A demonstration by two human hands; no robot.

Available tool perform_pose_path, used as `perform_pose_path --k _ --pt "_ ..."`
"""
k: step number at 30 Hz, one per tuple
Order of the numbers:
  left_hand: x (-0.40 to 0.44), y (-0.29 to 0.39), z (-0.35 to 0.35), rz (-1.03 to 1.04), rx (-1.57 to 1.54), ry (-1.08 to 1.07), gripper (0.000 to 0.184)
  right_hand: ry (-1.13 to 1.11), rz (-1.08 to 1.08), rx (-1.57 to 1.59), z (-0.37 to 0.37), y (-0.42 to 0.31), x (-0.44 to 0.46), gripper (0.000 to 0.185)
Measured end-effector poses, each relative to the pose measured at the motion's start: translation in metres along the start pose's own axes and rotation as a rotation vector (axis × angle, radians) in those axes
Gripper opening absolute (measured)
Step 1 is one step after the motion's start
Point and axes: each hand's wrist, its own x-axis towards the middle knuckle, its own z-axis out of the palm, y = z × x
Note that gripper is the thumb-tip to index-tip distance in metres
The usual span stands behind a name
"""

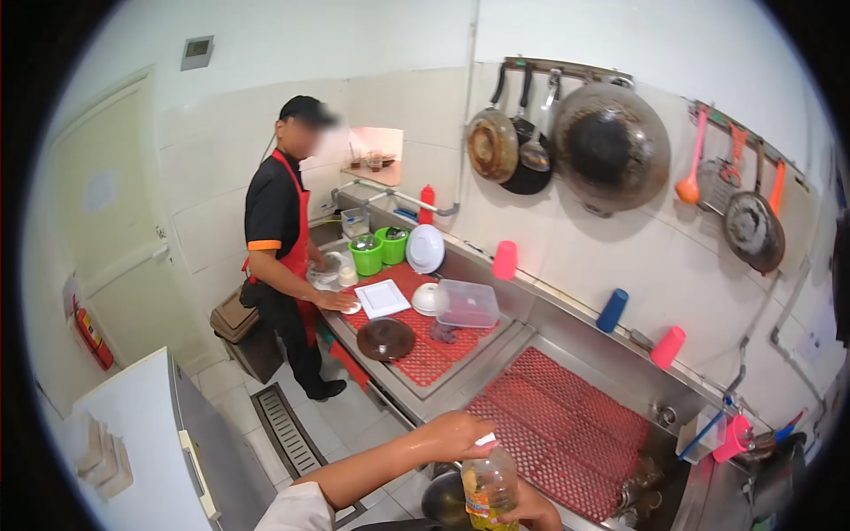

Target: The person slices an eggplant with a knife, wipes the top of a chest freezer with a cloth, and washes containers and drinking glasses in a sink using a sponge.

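Observation:
A clear plastic bottle [496, 482] with an orange label and yellow contents low inside stands upright at the bottom of the view. My left hand [456, 436] reaches in from the left, fingers closed on the white cap [485, 439] at its mouth. Whether the cap is loose on the bottle I cannot tell. Lower on the right, my right hand [534, 509] is wrapped round the bottle's body, partly cut off by the frame edge. A dark rounded object [443, 497] shows just left of the bottle.
Beyond the bottle, a red perforated mat [567, 425] lies in the steel sink. A co-worker [283, 230] stands at the far counter, a hand by a white square plate [382, 299]. Pans [493, 146] and a wok [611, 150] hang on the wall. A white fridge [133, 425] stands left.

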Motion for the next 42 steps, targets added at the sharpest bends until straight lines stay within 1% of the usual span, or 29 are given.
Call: perform_pose_path --k 2,4,7,8,11,12,14,16,17,19,20,21,22,23,24,26,27,29,30,31,32,33,34,35,36,37,39,40,42 --pt "0.04 0.042 0.029 -0.032 -0.006 -0.055 0.043 0.083 -0.016 -0.043 -0.01 0.002 -0.054 0.092" --pt "0.085 0.102 0.059 -0.092 -0.027 -0.119 0.05 0.182 -0.021 -0.066 -0.02 0.006 -0.124 0.094" --pt "0.158 0.185 0.136 -0.245 0.051 -0.236 0.051 0.435 -0.014 -0.159 -0.048 0.03 -0.244 0.094" --pt "0.181 0.214 0.162 -0.23 0.045 -0.209 0.052 0.602 -0.084 -0.028 -0.03 -0.013 -0.276 0.087" --pt "0.258 0.305 0.232 -0.169 -0.022 -0.132 0.054 1.004 -0.228 -0.42 -0.062 0.019 -0.386 0.054" --pt "0.281 0.331 0.249 -0.137 -0.044 -0.116 0.054 0.941 -0.075 -0.581 -0.052 -0.017 -0.415 0.07" --pt "0.328 0.373 0.269 -0.13 -0.071 -0.095 0.053 1.219 -0.185 -0.3 -0.055 -0.049 -0.442 0.079" --pt "0.368 0.407 0.269 -0.159 -0.108 -0.054 0.053 1.43 -0.311 -0.566 -0.082 -0.012 -0.492 0.085" --pt "0.381 0.417 0.259 -0.184 -0.117 -0.035 0.053 1.48 -0.284 -0.527 -0.093 0.003 -0.517 0.088" --pt "0.403 0.418 0.262 -0.219 -0.286 0.04 0.051 1.608 -0.249 -0.442 -0.107 0.001 -0.553 0.095" --pt "0.404 0.418 0.259 -0.204 -0.368 0.081 0.055 1.665 -0.294 -0.509 -0.12 0.005 -0.573 0.095" --pt "0.411 0.403 0.283 -0.193 -0.443 0.12 0.054 1.72 -0.336 -0.581 -0.13 0.005 -0.593 0.094" --pt "0.41 0.394 0.296 -0.183 -0.625 0.113 0.053 1.761 -0.338 -0.624 -0.134 -0.004 -0.608 0.093" --pt "0.405 0.386 0.31 -0.184 -0.697 0.076 0.049 1.798 -0.344 -0.667 -0.142 -0.016 -0.619 0.093" --pt "0.399 0.373 0.33 -0.233 -0.794 -0.018 0.049 1.829 -0.352 -0.71 -0.152 -0.029 -0.627 0.092" --pt "0.382 0.342 0.376 -0.365 -0.965 -0.176 0.048 1.905 -0.428 -0.846 -0.185 -0.042 -0.642 0.082" --pt "0.373 0.331 0.397 -0.442 -1.045 -0.244 0.049 1.901 -0.467 -0.957 -0.2 -0.059 -0.643 0.08" --pt "0.362 0.321 0.429 -0.579 -1.244 -0.303 0.051 1.852 -0.54 -1.215 -0.226 -0.099 -0.641 0.077" --pt "0.36 0.316 0.443 -0.656 -1.345 -0.331 0.052 1.837 -0.382 -1.344 -0.244 -0.115 -0.643 0.081" --pt "0.363 0.31 0.46 -0.596 -1.349 -0.378 0.054 1.807 -0.224 -1.471 -0.262 -0.129 -0.646 0.084" --pt "0.369 0.309 0.472 -0.616 -1.393 -0.424 0.055 1.765 -0.068 -1.597 -0.277 -0.141 -0.646 0.087" --pt "0.381 0.311 0.485 -0.627 -1.437 -0.464 0.055 1.729 -0.007 -1.604 -0.292 -0.153 -0.641 0.087" --pt "0.399 0.313 0.506 -0.54 -1.499 -0.474 0.055 1.691 0.049 -1.615 -0.309 -0.166 -0.633 0.088" --pt "0.422 0.328 0.516 -0.409 -1.571 -0.399 0.056 1.646 0.107 -1.628 -0.323 -0.178 -0.625 0.089" --pt "0.451 0.348 0.52 -0.437 -1.63 -0.352 0.055 1.617 0.116 -1.714 -0.334 -0.186 -0.613 0.083" --pt "0.483 0.357 0.544 -0.505 -1.77 -0.365 0.053 1.568 0.261 -1.721 -0.349 -0.188 -0.604 0.086" --pt "0.553 0.366 0.599 -0.802 -2.169 -0.541 0.051 1.465 0.556 -1.705 -0.382 -0.174 -0.591 0.091" --pt "0.578 0.372 0.626 -0.944 -2.332 -0.644 0.051 1.401 0.658 -1.77 -0.395 -0.169 -0.581 0.088" --pt "0.606 0.393 0.653 -0.576 -2.702 -0.533 0.048 1.291 0.782 -1.747 -0.426 -0.148 -0.567 0.087"
